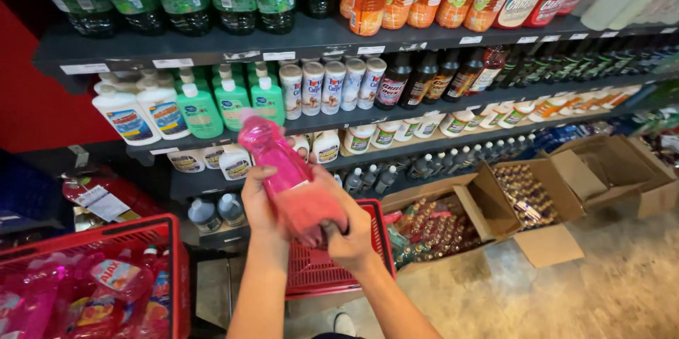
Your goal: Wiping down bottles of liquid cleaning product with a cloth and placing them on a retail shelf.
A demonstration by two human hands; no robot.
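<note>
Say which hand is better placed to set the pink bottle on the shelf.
Left, probably. The left hand wraps the pink bottle at mid-body, neck pointing toward the shelf. The right hand only presses a pink cloth against its base.

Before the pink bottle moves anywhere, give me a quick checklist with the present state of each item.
1. Left hand has a grip on the pink bottle: ok.
2. Right hand presses a pink cloth to the bottle's lower part: ok.
3. Cap closed: cannot tell, blurred.
4. Bottle upright: not ok, tilted left.
5. Red basket below the hands has free room: ok.
6. Open cardboard boxes sit apart from both arms: ok.
</note>
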